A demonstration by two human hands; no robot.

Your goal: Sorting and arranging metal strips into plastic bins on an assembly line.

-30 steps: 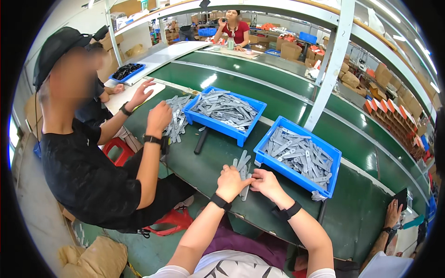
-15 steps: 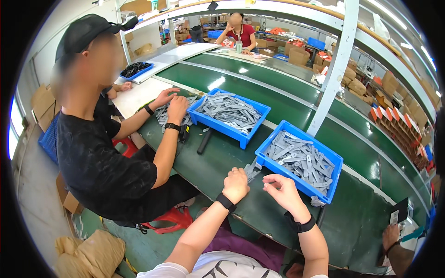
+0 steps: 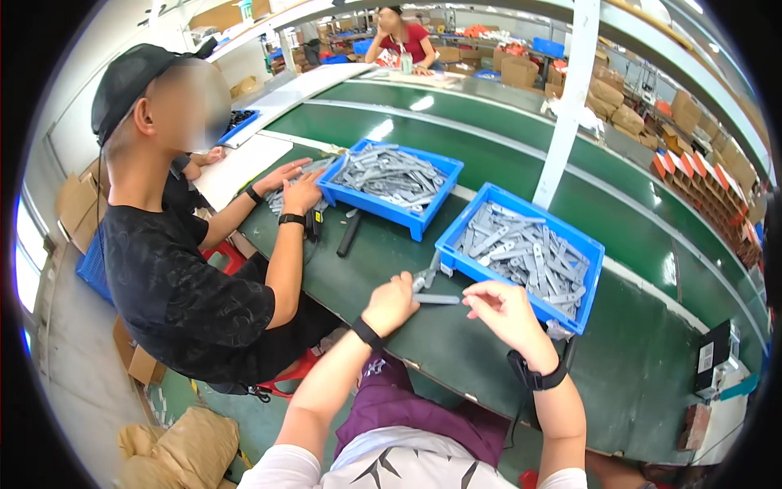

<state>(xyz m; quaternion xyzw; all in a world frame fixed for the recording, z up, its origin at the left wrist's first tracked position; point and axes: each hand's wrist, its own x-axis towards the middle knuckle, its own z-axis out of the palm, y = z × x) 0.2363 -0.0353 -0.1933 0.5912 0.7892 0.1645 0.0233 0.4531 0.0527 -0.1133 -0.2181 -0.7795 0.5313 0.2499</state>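
Observation:
A flat grey plastic strip [image 3: 437, 299] sticks out from the fingers of my left hand [image 3: 391, 304], which is closed on its near-left end. My right hand [image 3: 509, 316] is beside the strip's other end, with thumb and forefinger brought together. Whether those fingertips grip anything is too small to tell. More grey pieces [image 3: 423, 281] lie on the dark green table just beyond my left hand. A blue tray [image 3: 521, 295] heaped with grey plastic strips [image 3: 533, 257] stands just beyond my right hand.
Another blue tray [image 3: 371, 213] of grey strips stands further left. Between it and me lies a black handle-like bar [image 3: 349, 234]. At my left, a person in black [image 3: 191, 285] handles grey pieces. A white post [image 3: 568, 106] rises behind the trays; a black box [image 3: 717, 359] is far right.
The grey strip now shows between my hands, extending from my left fingers. My left hand has shifted slightly left. At the far right, another person's hand has left the black box.

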